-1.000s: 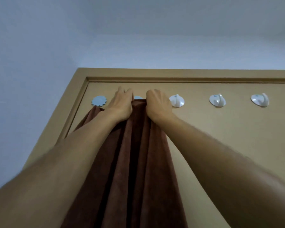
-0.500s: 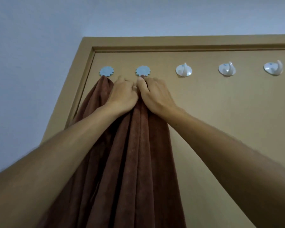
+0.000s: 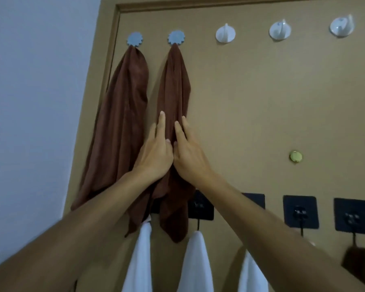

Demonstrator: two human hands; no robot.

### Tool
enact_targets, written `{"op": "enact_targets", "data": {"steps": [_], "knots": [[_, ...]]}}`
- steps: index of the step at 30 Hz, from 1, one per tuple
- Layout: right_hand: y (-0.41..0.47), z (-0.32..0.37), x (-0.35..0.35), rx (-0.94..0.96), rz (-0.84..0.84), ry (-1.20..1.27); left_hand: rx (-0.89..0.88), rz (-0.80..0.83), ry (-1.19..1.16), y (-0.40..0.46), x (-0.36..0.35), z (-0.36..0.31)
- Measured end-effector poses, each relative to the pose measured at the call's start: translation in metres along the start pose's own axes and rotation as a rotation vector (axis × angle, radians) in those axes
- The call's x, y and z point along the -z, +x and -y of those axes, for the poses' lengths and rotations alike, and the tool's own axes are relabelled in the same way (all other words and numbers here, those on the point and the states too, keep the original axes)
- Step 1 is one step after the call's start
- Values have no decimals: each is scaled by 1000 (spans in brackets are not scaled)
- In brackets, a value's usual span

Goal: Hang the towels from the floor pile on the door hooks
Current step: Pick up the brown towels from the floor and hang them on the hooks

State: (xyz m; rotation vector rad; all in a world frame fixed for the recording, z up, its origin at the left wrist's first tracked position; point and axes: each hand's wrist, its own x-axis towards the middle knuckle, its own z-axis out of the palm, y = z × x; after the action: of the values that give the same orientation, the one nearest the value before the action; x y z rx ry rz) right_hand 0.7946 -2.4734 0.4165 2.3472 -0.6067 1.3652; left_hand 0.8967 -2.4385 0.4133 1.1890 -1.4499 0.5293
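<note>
Two brown towels hang on the tan door. One brown towel [image 3: 118, 123] hangs from the far-left blue hook [image 3: 134, 39]. The second brown towel [image 3: 173, 85] hangs from the blue hook [image 3: 176, 37] beside it. My left hand [image 3: 156, 152] and my right hand [image 3: 188, 152] lie side by side with straight fingers flat against the second towel's middle, holding nothing. Three white hooks [image 3: 225, 33] to the right in the top row are bare.
A lower row of black square hooks [image 3: 300, 210] carries white towels [image 3: 195, 264] and a dark brown towel [image 3: 360, 264] at the far right. A small round brass fitting [image 3: 295, 156] sits on the door. A pale wall [image 3: 36, 102] lies to the left.
My hands let go of the towel's top at the second blue hook and slid down to its middle, fingers straightened. The view dropped, bringing the lower hooks into sight.
</note>
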Motion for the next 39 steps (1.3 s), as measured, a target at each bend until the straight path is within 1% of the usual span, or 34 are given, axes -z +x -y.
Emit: {"op": "enact_targets", "data": {"steps": [4,7,10,11,13,16,19,21,22,26,31,36,39], "knots": [[-50,14,-1,-63,156,86,109,211,135,-59,12,-7],[-76,25,7,-125,306,111,200,479,317,-90,27,-14],[-92,35,24,-206,504,142,283,721,389,-107,45,-28],[-98,36,30,-237,544,131,284,781,404,-113,49,-33],[-113,38,44,-312,585,87,280,852,444,-124,55,-43],[-138,40,66,-394,598,-29,208,840,480,-136,55,-56],[-166,40,82,-438,555,-94,106,763,463,-155,46,-65],[-192,43,91,-474,540,-127,43,694,411,-172,39,-69],[-207,44,95,-490,540,-137,30,687,373,-184,36,-71],[-284,53,121,-610,566,-190,5,772,222,-234,17,-93],[-363,51,201,-810,618,-297,-83,881,89,-281,-10,-165],[-415,47,292,-953,543,-361,-176,914,-33,-303,-11,-247],[-437,51,333,-984,493,-394,-218,896,-57,-308,-4,-288]]}}
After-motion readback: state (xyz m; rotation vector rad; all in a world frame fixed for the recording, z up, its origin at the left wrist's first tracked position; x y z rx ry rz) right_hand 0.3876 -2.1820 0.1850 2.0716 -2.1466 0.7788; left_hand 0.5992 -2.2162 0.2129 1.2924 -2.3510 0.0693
